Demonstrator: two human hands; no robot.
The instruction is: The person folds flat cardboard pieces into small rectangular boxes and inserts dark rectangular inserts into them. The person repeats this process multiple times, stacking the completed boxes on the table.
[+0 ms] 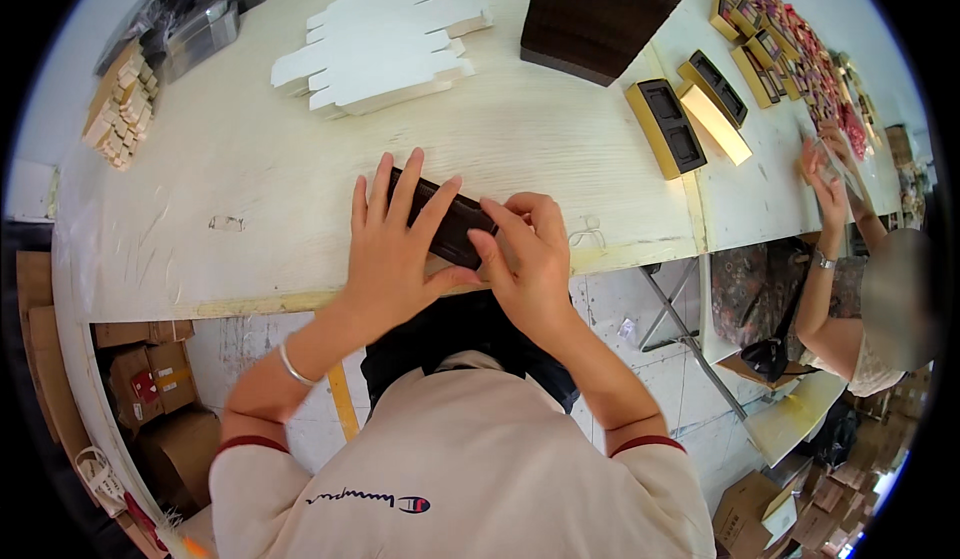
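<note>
Pale wood-grain laminate covers the long worktable (230,149), and near its front edge both hands press on a small dark brown rectangular cardboard box (452,227) lying flat and slightly askew. The left hand (392,244) lies over the box's left part with fingers spread and nearly straight, thumb tucked against the near side; a thin silver bangle (296,367) circles that wrist. The right hand (528,259) curls over the box's right end, fingers bent, thumb pinching the near edge. Both hands grip the box, neither fully closed. The box sits just inside the table edge, with bare tabletop to its left and behind it. Farther back lie a fanned stack of white flat die-cut cartons (385,44) and a tall dark brown stack (605,9); to the right are yellow trays with dark inserts (668,127). At the far right, another person's hand (826,184) is raised over the table.
</note>
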